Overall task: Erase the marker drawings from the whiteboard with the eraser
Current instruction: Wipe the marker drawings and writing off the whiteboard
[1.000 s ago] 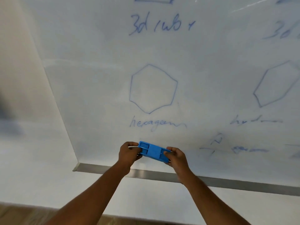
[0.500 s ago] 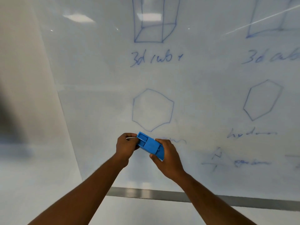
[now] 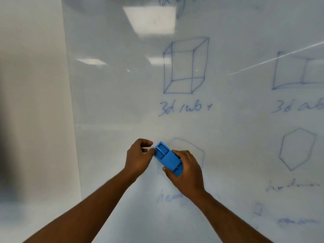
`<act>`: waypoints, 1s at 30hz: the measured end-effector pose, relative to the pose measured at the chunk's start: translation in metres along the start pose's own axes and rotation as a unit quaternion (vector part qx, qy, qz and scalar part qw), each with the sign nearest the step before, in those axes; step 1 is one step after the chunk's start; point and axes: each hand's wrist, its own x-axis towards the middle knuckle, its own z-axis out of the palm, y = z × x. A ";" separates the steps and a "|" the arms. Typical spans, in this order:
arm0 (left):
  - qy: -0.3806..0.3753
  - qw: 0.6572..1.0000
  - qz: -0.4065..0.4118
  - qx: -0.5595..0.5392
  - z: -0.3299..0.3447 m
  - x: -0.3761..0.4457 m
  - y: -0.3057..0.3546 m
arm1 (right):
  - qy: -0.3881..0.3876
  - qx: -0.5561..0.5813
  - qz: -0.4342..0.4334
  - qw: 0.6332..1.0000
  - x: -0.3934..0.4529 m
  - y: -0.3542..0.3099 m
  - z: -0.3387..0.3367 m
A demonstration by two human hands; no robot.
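A blue plastic eraser (image 3: 167, 158) is held tilted against the whiteboard (image 3: 108, 102), over a hexagon drawing (image 3: 196, 151) whose left side looks faint. My right hand (image 3: 186, 172) grips its lower right end. My left hand (image 3: 139, 157) pinches its upper left end with the fingertips. Blue marker drawings lie around: a cube (image 3: 185, 66) with the caption "3d cube" (image 3: 184, 109) above the eraser, a second hexagon (image 3: 297, 149) at right, and part of the word "hexagon" (image 3: 169, 198) below my hands.
The whiteboard's left edge meets a pale wall (image 3: 35, 102). A second cube (image 3: 298, 71) and its caption are cut off at the right edge. Smudged marks (image 3: 296, 220) sit at the lower right. Ceiling lights reflect on the board's top.
Both hands carried the eraser up the board from below the word "hexagon" onto the hexagon. The eraser tilted more steeply. The view rose, and the tray rail is out of frame.
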 end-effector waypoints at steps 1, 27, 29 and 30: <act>0.010 0.999 0.036 0.026 -0.006 0.009 0.005 | 0.011 -0.003 -0.005 1.000 0.012 -0.002 -0.002; 0.214 0.790 0.431 0.380 -0.104 0.233 0.123 | 0.227 -0.042 -0.150 0.961 0.233 -0.072 -0.067; 0.235 0.782 0.442 0.370 -0.102 0.240 0.118 | 0.239 -0.055 -0.167 0.955 0.246 -0.078 -0.068; 0.240 0.779 0.446 0.369 -0.101 0.242 0.118 | 0.239 -0.062 -0.173 0.953 0.251 -0.081 -0.069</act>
